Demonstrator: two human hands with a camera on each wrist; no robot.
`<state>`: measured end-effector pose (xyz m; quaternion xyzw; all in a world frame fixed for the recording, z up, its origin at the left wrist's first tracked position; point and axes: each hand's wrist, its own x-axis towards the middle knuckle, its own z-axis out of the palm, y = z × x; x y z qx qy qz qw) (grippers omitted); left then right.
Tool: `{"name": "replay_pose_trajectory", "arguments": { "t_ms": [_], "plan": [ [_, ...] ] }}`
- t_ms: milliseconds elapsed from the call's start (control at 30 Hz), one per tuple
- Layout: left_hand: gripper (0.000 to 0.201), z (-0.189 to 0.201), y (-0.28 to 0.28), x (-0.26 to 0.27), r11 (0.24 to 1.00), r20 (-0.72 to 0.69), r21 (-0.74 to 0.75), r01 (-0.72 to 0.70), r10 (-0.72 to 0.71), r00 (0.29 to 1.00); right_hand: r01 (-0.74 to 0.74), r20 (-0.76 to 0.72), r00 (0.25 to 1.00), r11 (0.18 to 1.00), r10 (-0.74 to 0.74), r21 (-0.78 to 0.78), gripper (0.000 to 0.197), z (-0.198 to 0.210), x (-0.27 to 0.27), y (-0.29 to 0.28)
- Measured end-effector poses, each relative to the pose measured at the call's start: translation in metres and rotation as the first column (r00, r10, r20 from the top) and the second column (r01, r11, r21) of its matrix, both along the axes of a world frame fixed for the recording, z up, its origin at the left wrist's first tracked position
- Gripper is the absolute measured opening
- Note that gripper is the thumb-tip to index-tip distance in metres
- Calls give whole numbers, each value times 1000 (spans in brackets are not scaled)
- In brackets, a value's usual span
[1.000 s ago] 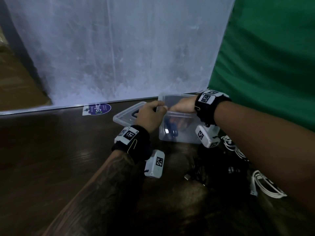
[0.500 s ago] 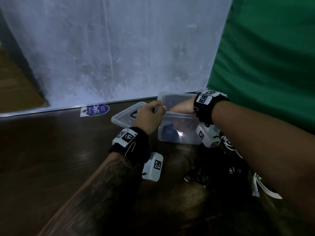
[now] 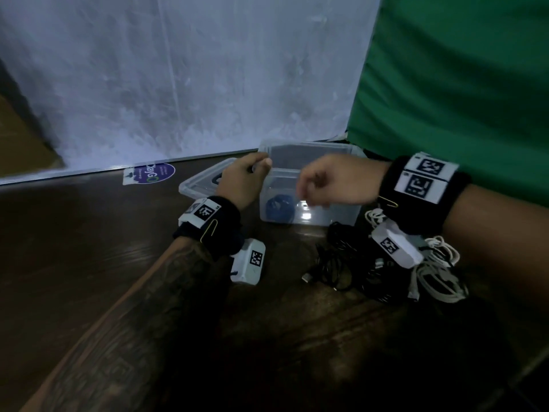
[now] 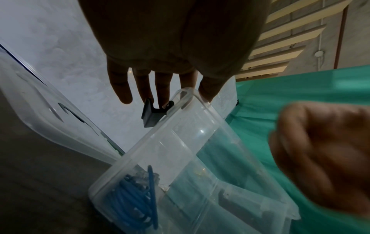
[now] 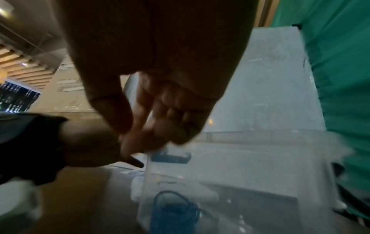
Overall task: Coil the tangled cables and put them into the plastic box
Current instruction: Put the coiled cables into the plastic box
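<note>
A white sheet (image 3: 178, 84) filled the upper left; green cloth (image 3: 460, 84) hung upper right. Dark wooden surface (image 3: 74, 248) lay below. Lighting was dim.

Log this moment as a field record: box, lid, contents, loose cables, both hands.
box: clear plastic box, open, standing on the dark table
lid: lid off, lying flat to the left of the box
contents: one coiled blue cable at the left end
loose cables: black cables and white cables, tangled on the table at the box's near right
left hand: left hand grips the box's left rim
right hand: right hand above the box, fingers curled, blurred, nothing seen in it
</note>
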<state>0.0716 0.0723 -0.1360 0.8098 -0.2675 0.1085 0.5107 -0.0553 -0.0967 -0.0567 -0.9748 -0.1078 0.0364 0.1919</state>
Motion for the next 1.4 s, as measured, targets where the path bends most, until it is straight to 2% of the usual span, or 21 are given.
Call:
{"name": "replay_pose_trajectory", "arguments": {
  "t_ms": [67,100,167,267,467,633,800,900,967,1033,1100,1200,1300,1400],
  "plan": [
    [35,0,0,0,1000,-7,9,0,0,1000,16,-254,966,994,-42,-105,11,-13,-14,-2],
    [35,0,1,-1,1000,-11,7,1,-1,1000,40,-330,940,990,-83,-134,18,-21,-19,-2],
    [34,1,1,-2,1000,-15,8,4,-4,1000,107,-428,887,979,-172,-172,36,-34,-27,-4],
    [33,2,1,-2,1000,-9,8,12,-12,1000,119,-491,846,972,-205,-201,39,-44,-33,-8],
    [32,1,1,-3,1000,-7,4,21,-20,1000,72,-467,866,969,-178,-236,31,-58,-31,-6],
    [32,1,3,-4,1000,12,8,30,-30,999,47,-425,900,991,-97,-128,11,-56,-28,0],
    [29,1,5,-3,998,7,-11,54,-54,999,62,-392,919,997,-43,38,8,-26,-16,-4],
    [32,1,5,-2,999,-4,-14,40,-40,999,99,-269,962,980,-49,175,7,11,-11,-13],
    [33,1,4,-3,1000,5,-7,26,-26,1000,179,-121,981,937,-149,300,6,32,-2,-21],
    [30,1,3,-4,999,18,-33,32,-31,999,269,41,951,887,-306,376,7,44,14,-29],
    [29,0,2,-4,998,22,-53,43,-42,999,365,163,888,875,-430,319,16,47,35,-35],
    [28,-1,1,-2,997,11,-62,50,-50,999,500,219,830,859,-512,115,19,40,66,-41],
    [28,-2,1,0,996,21,-68,53,-52,998,505,114,861,859,-496,-81,13,29,81,-40],
    [28,-3,0,1,995,13,-90,50,-49,999,461,-18,882,871,-471,-171,8,13,94,-37]
  ]
}}
